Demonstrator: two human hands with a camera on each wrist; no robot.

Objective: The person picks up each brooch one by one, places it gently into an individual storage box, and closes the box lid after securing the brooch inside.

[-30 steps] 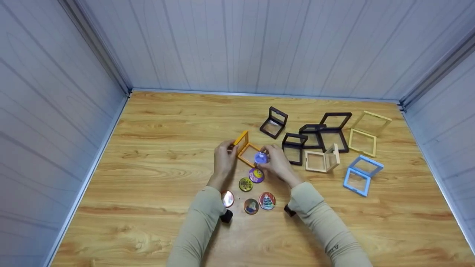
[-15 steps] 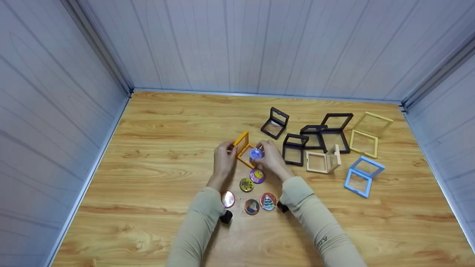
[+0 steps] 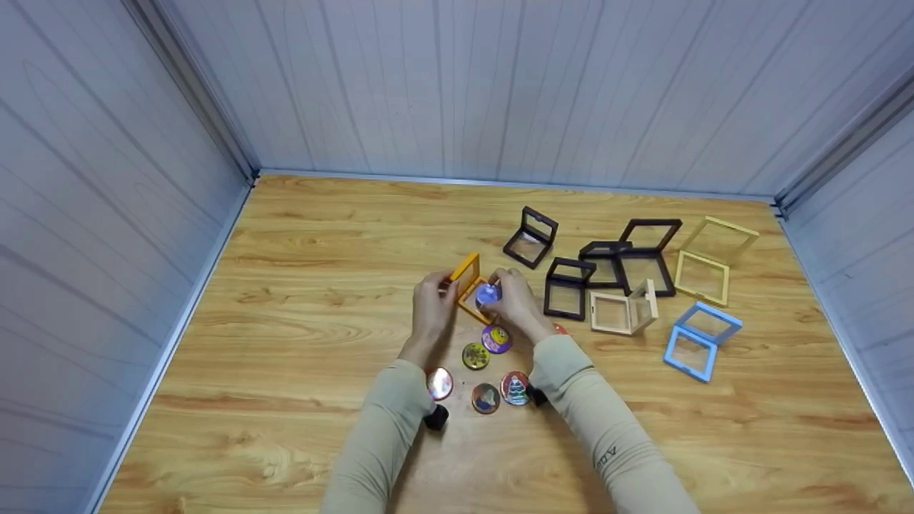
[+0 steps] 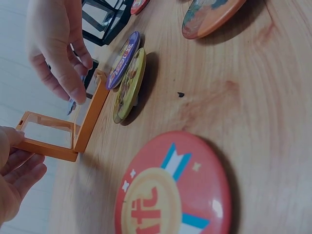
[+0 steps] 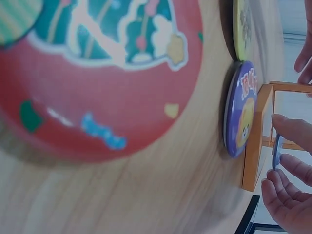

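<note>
My left hand (image 3: pixel 430 307) grips the raised half of an orange hinged display frame (image 4: pixel 90 117), which has clear film windows. The frame's other half lies on the table. Between thumb and fingers, my right hand (image 3: pixel 515 303) pinches a round blue-purple button badge (image 3: pixel 488 295) over that lower half. In the right wrist view the badge (image 5: pixel 277 151) appears edge-on, close to the film. Just in front of the frame lie a purple badge with a yellow figure (image 3: pixel 496 338) and a yellow-green badge (image 3: pixel 475 355).
Nearer me lie a shiny red badge (image 4: pixel 175 190), a dark-centred badge (image 3: pixel 485 398) and a red tree badge (image 3: pixel 513 387). Another red badge (image 3: pixel 560 329) shows by the right wrist. Several opened frames stand to the right, including a black one (image 3: pixel 566 289), a beige one (image 3: pixel 611 313) and a blue one (image 3: pixel 691 351).
My right hand has carried the blue-purple badge left, from the frame's right edge to over its lower half. The left hand keeps its grip on the frame.
</note>
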